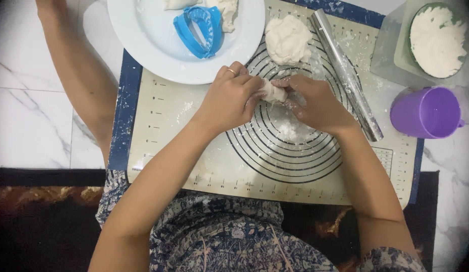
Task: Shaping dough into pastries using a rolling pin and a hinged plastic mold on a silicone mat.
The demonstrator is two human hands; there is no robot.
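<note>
A small pale lump of soft white dough [272, 92] is pinched between the fingertips of the left hand [229, 98] and right hand [315, 103], just above the floured beige pastry mat with dark concentric rings [194, 166]. It looks light, pliable and slightly tacky, best held gently at its ends. Nearby lie a larger dough ball [288, 39], a steel rolling pin [345, 73], a white plate [143, 40] with a blue dumpling press [199, 30], and a purple plastic cup [427, 113].
</note>
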